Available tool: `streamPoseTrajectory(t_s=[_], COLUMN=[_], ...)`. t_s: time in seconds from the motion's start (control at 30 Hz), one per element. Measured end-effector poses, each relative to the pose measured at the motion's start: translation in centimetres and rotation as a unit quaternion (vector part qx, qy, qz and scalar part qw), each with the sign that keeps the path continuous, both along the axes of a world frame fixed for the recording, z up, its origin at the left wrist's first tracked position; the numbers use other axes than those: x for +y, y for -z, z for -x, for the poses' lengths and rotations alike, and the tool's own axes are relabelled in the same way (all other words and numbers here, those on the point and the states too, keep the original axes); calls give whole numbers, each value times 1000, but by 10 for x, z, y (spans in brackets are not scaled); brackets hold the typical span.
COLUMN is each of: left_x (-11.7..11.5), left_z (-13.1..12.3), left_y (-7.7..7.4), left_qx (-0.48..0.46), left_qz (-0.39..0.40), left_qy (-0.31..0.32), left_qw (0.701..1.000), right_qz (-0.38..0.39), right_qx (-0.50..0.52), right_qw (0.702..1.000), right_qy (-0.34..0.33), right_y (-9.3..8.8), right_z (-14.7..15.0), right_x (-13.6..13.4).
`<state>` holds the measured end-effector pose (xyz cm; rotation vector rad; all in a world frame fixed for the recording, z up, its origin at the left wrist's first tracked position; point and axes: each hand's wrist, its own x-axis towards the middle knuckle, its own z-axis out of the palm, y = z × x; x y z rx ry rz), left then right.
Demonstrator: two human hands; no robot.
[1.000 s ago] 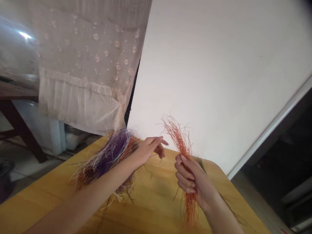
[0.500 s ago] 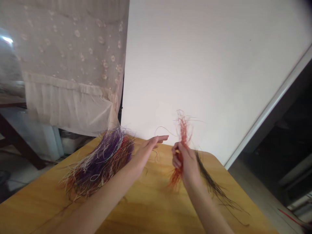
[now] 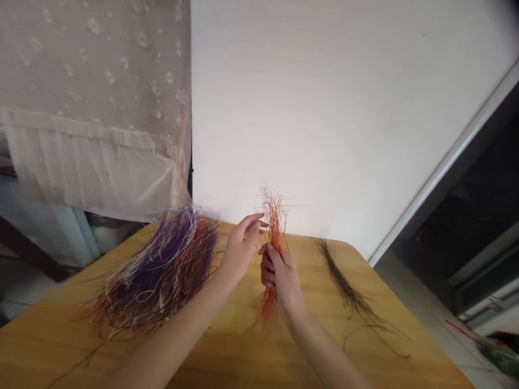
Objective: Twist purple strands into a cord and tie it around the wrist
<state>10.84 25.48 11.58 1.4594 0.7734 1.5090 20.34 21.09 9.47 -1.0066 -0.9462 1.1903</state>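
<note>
Upright in my right hand (image 3: 279, 275) is a bundle of thin orange strands (image 3: 275, 219), like dyed fibre. The fingers are wrapped round its middle; loose ends fan out above the fist and hang below it. My left hand (image 3: 244, 237) is beside the upper part of the bundle, fingers bent and apart, tips at its left edge. Whether they touch single strands I cannot tell. A large heap of purple, white, red and brown strands (image 3: 162, 270) lies on the table to the left. On the right lies a thin bunch of dark strands (image 3: 344, 283).
The wooden table (image 3: 243, 356) stands against a white wall (image 3: 316, 119). A pale flowered curtain (image 3: 97, 97) hangs at the left behind it. A tiled floor (image 3: 417, 286) and a dark doorway are on the right.
My right hand has brought the orange bundle leftward, near my left hand. The left fingers, stretched out before, are now bent beside the strands. The camera view has shifted slightly.
</note>
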Motion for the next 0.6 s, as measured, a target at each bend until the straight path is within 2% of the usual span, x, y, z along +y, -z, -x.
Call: streamPoseTrajectory(t_s=[0.13,0.37,0.43,0.5,0.6], left_x=[14,41,46,46,36], left_z=[27,79,81,72,46], left_y=[-13,-21,-20,-15,-4], left_qx=[-32,-89,-84,-68,-23], left_qz=[1,86,115,146,172], left_qy=[5,-4,7,34,129], left_qw=[999,992,990,986,976], right_qz=[6,-18,-30,-45,-80], right_qx=[-12,-45,-68,-101,-157], right_qw=[1000,999,997,993,979], right_qy=[-14,-6,19,53,99], right_y=[2,4,8,11,15], right_z=[6,8,7,4,-2], right_x=[-3,-9,-6,-2,3])
